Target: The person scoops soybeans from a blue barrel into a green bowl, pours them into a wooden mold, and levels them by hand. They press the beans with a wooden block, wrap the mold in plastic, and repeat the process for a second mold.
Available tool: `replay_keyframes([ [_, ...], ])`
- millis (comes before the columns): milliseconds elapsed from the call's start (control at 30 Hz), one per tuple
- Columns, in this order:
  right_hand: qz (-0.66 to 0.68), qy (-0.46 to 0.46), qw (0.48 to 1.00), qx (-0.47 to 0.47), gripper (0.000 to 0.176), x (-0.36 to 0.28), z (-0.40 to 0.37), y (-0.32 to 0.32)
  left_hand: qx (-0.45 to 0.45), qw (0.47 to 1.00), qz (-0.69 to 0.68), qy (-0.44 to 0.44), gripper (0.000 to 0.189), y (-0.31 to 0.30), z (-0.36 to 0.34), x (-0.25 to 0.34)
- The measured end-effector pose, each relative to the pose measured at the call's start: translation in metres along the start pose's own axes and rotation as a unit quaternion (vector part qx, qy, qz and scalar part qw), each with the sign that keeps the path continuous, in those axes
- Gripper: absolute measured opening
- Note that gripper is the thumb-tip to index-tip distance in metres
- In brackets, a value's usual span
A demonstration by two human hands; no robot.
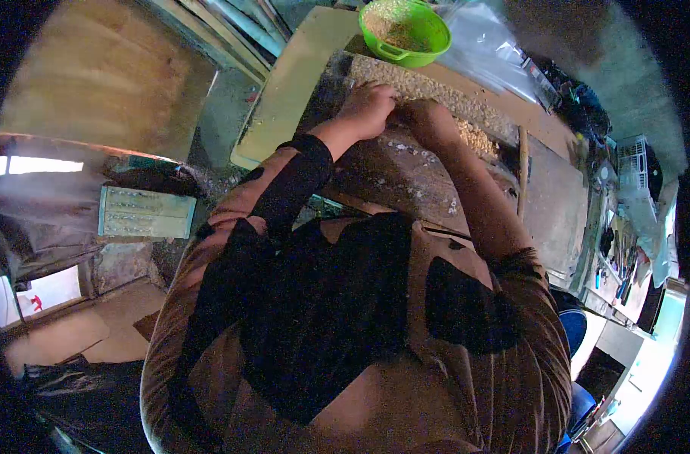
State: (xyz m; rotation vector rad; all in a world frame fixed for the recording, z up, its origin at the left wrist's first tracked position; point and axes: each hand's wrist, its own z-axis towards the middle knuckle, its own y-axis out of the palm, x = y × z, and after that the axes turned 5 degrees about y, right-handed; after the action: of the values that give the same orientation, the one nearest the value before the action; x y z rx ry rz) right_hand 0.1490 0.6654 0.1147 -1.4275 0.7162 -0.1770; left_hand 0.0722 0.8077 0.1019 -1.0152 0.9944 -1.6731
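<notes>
Both of my hands are close together over the far part of a worn dark work surface (405, 178). My left hand (369, 110) has its fingers curled inward at the edge of a long bed of small pale pieces (466, 106). Just to its right, my right hand (430, 125) is bent down, its fingers hidden behind the hand and in shadow. What either hand holds is too small or hidden to make out. A loose heap of yellowish pieces (475, 140) lies right of my right hand. Small whitish bits (452, 206) are scattered on the surface nearer my body.
A green basin (407, 34) with grainy contents stands beyond the bed of pieces, beside clear plastic sheeting (477, 49). A wooden stick (523, 170) lies at the right. Tools (625, 268) are crowded farther right; a studded pale panel (147, 213) is at left.
</notes>
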Motion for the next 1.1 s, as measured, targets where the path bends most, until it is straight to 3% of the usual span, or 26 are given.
replay_keyframes([
  [100, -0.015, -0.015, 1.000, -0.010, 0.029, -0.005, -0.001, -0.007, -0.018, 0.998, 0.020, 0.054, 0.016, 0.004, -0.002, -0.008],
  [233, 0.008, -0.033, 0.999, 0.012, 0.026, 0.004, 0.002, 0.000, 0.028, 0.998, -0.044, 0.046, 0.015, -0.002, -0.009, -0.010],
  [300, -0.002, -0.023, 1.000, 0.006, 0.026, 0.008, 0.004, 0.001, 0.141, 0.986, -0.090, 0.015, 0.017, -0.001, -0.014, -0.015],
  [533, 0.068, -0.013, 0.996, 0.054, 0.023, 0.003, -0.001, 0.001, 0.091, 0.996, 0.001, -0.020, 0.016, -0.018, -0.040, -0.010],
  [700, 0.028, -0.001, 0.999, 0.023, 0.023, -0.001, 0.002, -0.005, 0.062, 0.996, 0.028, -0.052, 0.014, -0.012, -0.032, 0.009],
  [967, 0.096, -0.001, 0.994, 0.059, 0.022, 0.009, 0.004, 0.004, 0.081, 0.994, 0.052, -0.059, 0.019, 0.000, -0.019, 0.014],
  [1100, 0.110, 0.029, 0.993, 0.033, 0.019, 0.002, 0.002, -0.006, 0.072, 0.993, 0.061, -0.069, 0.017, -0.008, -0.013, 0.020],
])
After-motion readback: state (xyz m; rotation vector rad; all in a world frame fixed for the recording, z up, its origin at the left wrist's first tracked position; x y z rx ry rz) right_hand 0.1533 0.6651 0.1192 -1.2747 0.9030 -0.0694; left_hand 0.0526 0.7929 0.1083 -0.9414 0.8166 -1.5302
